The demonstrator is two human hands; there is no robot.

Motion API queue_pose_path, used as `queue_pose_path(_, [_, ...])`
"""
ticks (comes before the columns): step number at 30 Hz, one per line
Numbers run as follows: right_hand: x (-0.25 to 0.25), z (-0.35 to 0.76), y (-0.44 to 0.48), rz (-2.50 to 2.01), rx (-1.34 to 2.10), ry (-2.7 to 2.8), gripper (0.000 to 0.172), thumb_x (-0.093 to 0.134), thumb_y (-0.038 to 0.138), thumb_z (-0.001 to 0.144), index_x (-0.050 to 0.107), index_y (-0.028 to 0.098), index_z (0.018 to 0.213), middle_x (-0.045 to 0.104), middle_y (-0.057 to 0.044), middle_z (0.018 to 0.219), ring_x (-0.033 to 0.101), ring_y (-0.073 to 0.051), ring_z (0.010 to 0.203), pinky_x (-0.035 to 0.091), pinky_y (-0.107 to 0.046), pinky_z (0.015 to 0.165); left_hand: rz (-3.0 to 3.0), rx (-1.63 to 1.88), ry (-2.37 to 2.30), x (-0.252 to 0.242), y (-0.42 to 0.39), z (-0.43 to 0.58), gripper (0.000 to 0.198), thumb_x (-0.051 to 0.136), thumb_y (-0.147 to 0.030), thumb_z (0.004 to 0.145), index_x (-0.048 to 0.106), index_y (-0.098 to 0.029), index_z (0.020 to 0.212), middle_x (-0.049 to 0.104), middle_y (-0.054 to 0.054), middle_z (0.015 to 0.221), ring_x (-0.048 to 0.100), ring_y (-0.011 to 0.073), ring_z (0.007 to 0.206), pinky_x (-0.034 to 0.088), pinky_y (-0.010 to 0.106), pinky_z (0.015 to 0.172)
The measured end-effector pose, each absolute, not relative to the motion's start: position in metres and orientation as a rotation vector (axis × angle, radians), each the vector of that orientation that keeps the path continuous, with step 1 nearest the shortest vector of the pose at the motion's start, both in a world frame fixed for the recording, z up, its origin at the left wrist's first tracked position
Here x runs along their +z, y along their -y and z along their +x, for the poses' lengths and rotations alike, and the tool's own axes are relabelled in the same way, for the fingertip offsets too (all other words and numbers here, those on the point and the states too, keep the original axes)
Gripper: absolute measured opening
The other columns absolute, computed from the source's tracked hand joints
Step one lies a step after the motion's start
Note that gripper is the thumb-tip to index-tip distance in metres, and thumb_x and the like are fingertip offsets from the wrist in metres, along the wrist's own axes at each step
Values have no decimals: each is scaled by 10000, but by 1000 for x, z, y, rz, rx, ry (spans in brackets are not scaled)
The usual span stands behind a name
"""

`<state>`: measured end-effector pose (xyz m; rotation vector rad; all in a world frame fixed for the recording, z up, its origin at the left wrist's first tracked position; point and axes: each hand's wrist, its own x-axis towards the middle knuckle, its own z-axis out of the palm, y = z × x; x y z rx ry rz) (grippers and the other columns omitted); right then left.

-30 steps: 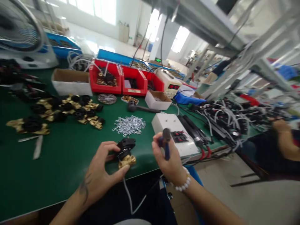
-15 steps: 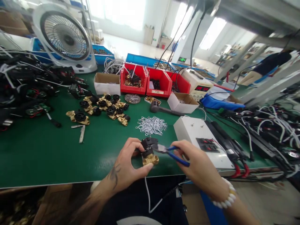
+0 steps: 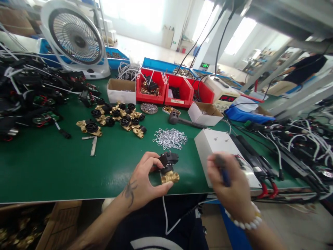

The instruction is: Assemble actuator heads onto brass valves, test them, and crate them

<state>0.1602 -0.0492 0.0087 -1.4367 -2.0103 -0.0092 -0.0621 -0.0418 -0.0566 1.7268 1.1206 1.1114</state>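
My left hand (image 3: 147, 177) grips a brass valve with a black actuator (image 3: 169, 170) near the front edge of the green table; a white cable hangs down from it. To its right, my right hand (image 3: 229, 177) is closed around blue-handled pliers (image 3: 225, 176), blurred by motion and apart from the valve. Beyond the valve lies a pile of silver cotter pins (image 3: 170, 139). Several brass valve bodies with black caps (image 3: 126, 119) sit farther back on the left.
A grey control box (image 3: 205, 152) stands at right, beside black devices with red-handled ends (image 3: 267, 189). A hammer (image 3: 186, 121) lies before red bins (image 3: 178, 91). A fan (image 3: 78, 40) and tangled black parts (image 3: 33, 93) occupy the left. A person (image 3: 299, 74) is in the far background.
My right hand has drawn the pliers away from the valve, to the right, over the edge of the grey box. My left hand keeps its hold on the valve.
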Motion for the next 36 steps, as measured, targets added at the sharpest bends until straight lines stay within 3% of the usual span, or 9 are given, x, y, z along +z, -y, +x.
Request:
queue_pose_path(3, [9, 160, 48, -1493, 168, 2400, 193, 498, 66, 796, 600, 205, 883, 628, -29, 733, 605, -178, 605, 452, -282, 549, 1734, 1095, -1146, -54, 41, -62, 281, 743, -260, 700, 542, -198, 886, 512, 73, 1138, 585, 211, 1054, 562, 347, 850])
queue_pose_path(9, [10, 161, 50, -1443, 30, 1961, 153, 506, 124, 851, 559, 224, 954, 635, -14, 781, 612, -165, 658, 475, -267, 601, 1745, 1092, -1151, -52, 44, -61, 279, 745, -259, 687, 550, -192, 876, 525, 87, 1147, 590, 226, 1055, 560, 377, 864])
queue_pose_path(13, [9, 160, 47, -1481, 53, 2446, 198, 488, 66, 775, 599, 198, 871, 620, -30, 716, 583, -176, 586, 419, -282, 532, 1736, 1093, -1160, -54, 44, -59, 288, 752, -259, 674, 550, -187, 867, 520, 94, 1132, 586, 243, 1054, 556, 426, 888])
queue_pose_path(19, [14, 161, 46, -1344, -148, 1868, 140, 522, 122, 858, 541, 224, 952, 620, -17, 812, 598, -161, 684, 468, -274, 632, 1725, 1086, -1136, -54, 44, -61, 288, 758, -256, 679, 554, -188, 870, 511, 91, 1154, 590, 226, 1047, 564, 393, 861])
queue_pose_path(24, [14, 161, 46, -1477, 54, 2466, 198, 477, 55, 782, 573, 211, 857, 574, -2, 671, 544, -154, 547, 389, -260, 513, 1727, 1078, -1157, -52, 43, -61, 277, 748, -255, 673, 548, -185, 851, 514, 96, 1134, 594, 242, 1030, 565, 424, 848])
queue_pose_path(29, [22, 160, 48, -1353, -115, 1949, 170, 511, 100, 840, 531, 223, 955, 614, -12, 803, 582, -154, 659, 457, -261, 607, 1737, 1082, -1150, -52, 43, -59, 277, 745, -237, 662, 548, -185, 849, 515, 96, 1136, 588, 242, 1033, 554, 433, 868])
queue_pose_path(33, [15, 158, 47, -1411, -40, 2413, 230, 487, 24, 737, 559, 207, 857, 574, -4, 687, 522, -148, 542, 370, -258, 497, 1755, 1089, -1148, -52, 43, -58, 281, 745, -247, 665, 538, -182, 844, 518, 101, 1121, 583, 253, 1039, 544, 459, 890])
queue_pose_path(36, [17, 159, 46, -1433, -43, 2384, 234, 485, 33, 780, 575, 197, 920, 605, -22, 740, 563, -153, 597, 403, -254, 536, 1765, 1091, -1158, -51, 43, -59, 277, 745, -239, 662, 535, -182, 833, 523, 101, 1117, 586, 252, 1031, 542, 461, 891])
